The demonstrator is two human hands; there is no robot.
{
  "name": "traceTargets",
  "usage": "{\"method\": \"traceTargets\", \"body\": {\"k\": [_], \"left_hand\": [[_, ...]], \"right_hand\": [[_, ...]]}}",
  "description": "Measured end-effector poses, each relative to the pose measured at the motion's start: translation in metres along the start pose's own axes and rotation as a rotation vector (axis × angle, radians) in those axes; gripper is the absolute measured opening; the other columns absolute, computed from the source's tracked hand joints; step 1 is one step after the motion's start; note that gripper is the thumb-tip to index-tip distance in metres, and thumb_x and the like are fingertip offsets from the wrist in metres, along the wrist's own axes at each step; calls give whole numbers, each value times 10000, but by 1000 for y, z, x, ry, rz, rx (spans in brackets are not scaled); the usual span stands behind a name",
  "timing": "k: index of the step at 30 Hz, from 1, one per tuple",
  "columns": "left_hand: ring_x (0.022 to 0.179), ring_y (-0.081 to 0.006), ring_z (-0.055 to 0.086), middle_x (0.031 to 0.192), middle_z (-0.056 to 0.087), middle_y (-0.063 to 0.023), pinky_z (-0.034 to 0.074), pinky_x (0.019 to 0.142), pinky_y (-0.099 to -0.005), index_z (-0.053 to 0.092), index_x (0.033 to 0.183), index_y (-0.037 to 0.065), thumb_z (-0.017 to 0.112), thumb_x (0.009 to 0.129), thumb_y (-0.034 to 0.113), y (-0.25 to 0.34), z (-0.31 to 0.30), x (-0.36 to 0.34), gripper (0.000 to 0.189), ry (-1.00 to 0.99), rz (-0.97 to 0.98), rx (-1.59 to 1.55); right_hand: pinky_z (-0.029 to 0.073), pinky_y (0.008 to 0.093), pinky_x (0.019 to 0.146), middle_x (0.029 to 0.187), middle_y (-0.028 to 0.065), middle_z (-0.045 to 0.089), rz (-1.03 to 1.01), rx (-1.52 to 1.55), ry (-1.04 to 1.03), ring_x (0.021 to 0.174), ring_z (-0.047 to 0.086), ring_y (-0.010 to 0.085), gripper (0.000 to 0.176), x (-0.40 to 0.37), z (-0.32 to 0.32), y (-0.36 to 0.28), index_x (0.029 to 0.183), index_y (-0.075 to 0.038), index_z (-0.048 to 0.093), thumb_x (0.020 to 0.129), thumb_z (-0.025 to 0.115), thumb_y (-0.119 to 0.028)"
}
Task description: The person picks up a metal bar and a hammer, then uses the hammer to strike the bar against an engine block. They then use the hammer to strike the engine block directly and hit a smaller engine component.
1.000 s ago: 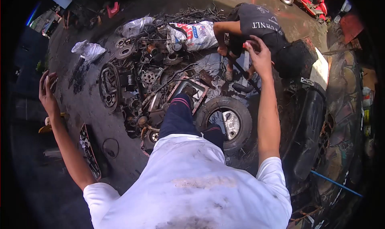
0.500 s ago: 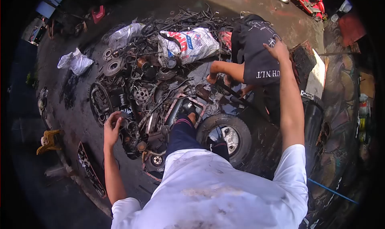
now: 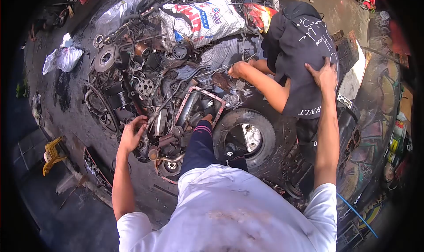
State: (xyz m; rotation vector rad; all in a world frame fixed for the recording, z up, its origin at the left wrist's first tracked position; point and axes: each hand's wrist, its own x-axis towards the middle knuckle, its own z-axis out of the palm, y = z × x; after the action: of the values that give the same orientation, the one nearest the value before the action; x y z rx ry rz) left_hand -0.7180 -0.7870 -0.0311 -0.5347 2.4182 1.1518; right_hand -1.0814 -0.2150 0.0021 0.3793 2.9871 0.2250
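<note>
My right hand (image 3: 324,77) lies with fingers spread against the back of a co-worker's dark shirt (image 3: 297,47). My left hand (image 3: 133,135) hangs over the left side of a heap of greasy metal parts, holding nothing, with thumb and fingers apart. Close by are a curved pipe (image 3: 170,158) and a rusty-edged rectangular metal pan (image 3: 180,113). One of my feet stands inside that pan; the other is within a tire (image 3: 266,141). The bent-over co-worker's hand (image 3: 238,70) is low over the heap; what it holds, if anything, I cannot make out.
A printed white sack (image 3: 221,20) lies across the back of the heap. Ringed metal discs (image 3: 106,59) and a white plastic bag (image 3: 64,60) are at the left. A yellow object (image 3: 53,156) stands farther left. A blue rod (image 3: 357,214) runs along the lower right.
My view has shifted, bringing the heap closer. The co-worker's visible hand has lifted off a dark bar, which no longer shows. My right hand still rests on the co-worker's back.
</note>
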Motion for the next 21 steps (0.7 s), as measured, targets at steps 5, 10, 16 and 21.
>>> {"method": "traceTargets", "body": {"k": [5,10,16,21], "left_hand": [[937,-223,678,994,716,-120,503,870,-367,606,1238,31,619,947,116,12,-41,74,303,-24,54,7],[947,-221,680,1021,716,-121,504,875,-354,598,1258,35,605,961,134,69,-106,165,313,-5,177,84],[965,-212,677,1064,711,-124,504,898,-340,598,1276,42,610,964,147,149,-166,227,329,80,407,28],[994,-217,670,1098,709,-122,499,914,-347,603,1277,43,611,967,155,161,-171,235,330,57,418,-10]], "right_hand": [[425,557,1059,1486,214,396,18,63,-53,1346,444,430,983,-1,11,5,1494,-175,366,716,806,-584],[392,518,1109,1517,217,354,-7,138,23,1408,362,412,956,-11,12,20,1509,-217,336,724,835,-440],[363,578,1112,1572,215,259,32,-54,-44,1459,270,400,1013,-15,-47,-5,1545,-243,272,722,846,-380],[344,710,1036,1570,199,270,108,-132,13,1449,267,409,1094,1,-51,-15,1546,-212,269,669,843,-523]]}}
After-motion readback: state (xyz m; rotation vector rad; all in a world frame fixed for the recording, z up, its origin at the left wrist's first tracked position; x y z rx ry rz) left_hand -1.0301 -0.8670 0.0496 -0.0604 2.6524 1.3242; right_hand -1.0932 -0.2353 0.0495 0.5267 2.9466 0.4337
